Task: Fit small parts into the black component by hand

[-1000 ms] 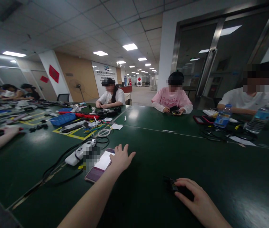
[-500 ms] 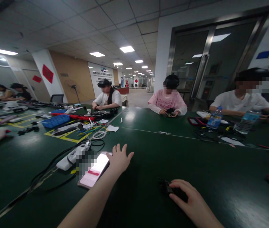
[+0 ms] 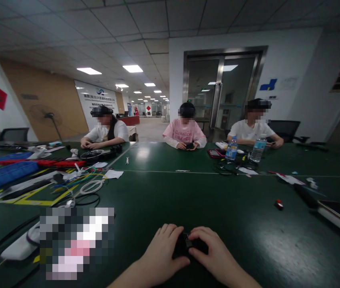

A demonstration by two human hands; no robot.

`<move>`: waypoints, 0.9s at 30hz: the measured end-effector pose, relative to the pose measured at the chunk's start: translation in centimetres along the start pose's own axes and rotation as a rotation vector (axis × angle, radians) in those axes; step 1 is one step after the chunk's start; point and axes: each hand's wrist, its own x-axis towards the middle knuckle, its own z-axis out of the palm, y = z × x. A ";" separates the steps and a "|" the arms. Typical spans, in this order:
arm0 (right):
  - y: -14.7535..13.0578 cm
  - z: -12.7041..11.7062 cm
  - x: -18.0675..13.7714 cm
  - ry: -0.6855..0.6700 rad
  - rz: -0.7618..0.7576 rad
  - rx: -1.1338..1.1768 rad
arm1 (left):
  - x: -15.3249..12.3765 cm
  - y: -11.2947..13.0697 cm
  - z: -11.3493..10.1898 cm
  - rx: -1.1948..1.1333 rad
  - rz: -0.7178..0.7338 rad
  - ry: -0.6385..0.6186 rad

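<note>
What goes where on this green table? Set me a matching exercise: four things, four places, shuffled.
Things:
1. small black device
2. blue plastic tray
3. two clear water bottles
4. small red object

Places:
A. far left of the table
B. by the person in white, far side
C. between the left hand and right hand
D. alone, right of centre

Pairs: 1-C, 2-A, 3-B, 4-D

Green desk [image 3: 164, 192], left hand [image 3: 164, 252] and right hand [image 3: 213, 252] closed together around a small black object [image 3: 184, 245], blurred phone [image 3: 76, 240] at left, three seated people opposite, two water bottles [image 3: 231, 149]
</note>
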 end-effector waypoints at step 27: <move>2.9 -3.3 -0.3 0.384 0.129 0.357 | 0.4 -0.9 -0.2 -0.250 -0.033 0.030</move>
